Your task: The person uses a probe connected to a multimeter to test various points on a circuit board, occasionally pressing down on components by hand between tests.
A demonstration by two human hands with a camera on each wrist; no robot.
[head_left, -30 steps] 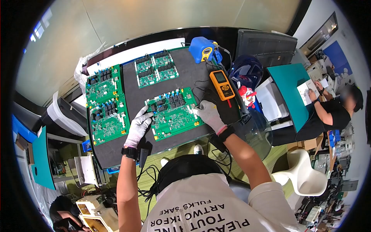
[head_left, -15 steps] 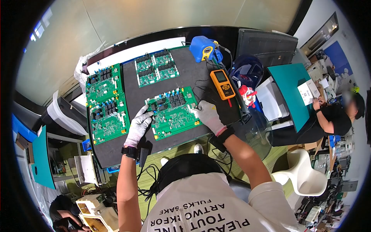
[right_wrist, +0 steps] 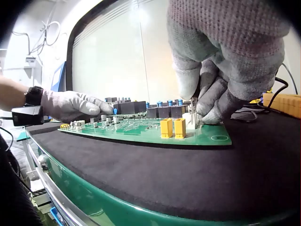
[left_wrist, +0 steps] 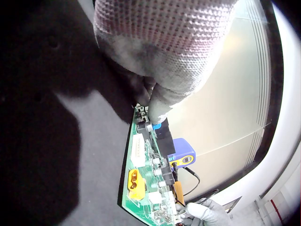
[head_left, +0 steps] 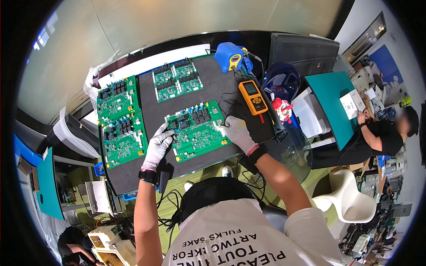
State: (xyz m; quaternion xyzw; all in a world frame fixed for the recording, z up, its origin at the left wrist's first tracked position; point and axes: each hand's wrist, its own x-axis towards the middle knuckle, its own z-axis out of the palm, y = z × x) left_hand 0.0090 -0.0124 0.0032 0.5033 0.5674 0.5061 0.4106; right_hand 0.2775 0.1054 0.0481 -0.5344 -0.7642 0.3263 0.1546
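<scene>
On the dark mat lies a green circuit board (head_left: 202, 137) with black, blue and yellow parts. At its left edge is the gloved left hand (head_left: 158, 148); the left wrist view shows thumb and finger (left_wrist: 162, 106) pinching the board's end beside a black part. The gloved right hand (head_left: 239, 133) is at the right edge. Seen from the right wrist, its thumb and fingers pinch a slim metal piece (right_wrist: 194, 106) upright at a white connector (right_wrist: 189, 120), near two yellow connectors (right_wrist: 173, 128). What the metal piece belongs to is hidden by the glove.
Stacked green boards (head_left: 124, 137) lie left, and a panel of smaller boards (head_left: 177, 80) behind. An orange meter (head_left: 253, 97), a blue soldering station (head_left: 229, 56) and cables stand right. Another person (head_left: 377, 137) sits at a teal table (head_left: 326, 106).
The head view has shifted slightly. Both hands keep nearly the same places on the board. At the teal table, the other person's hands and white papers have moved.
</scene>
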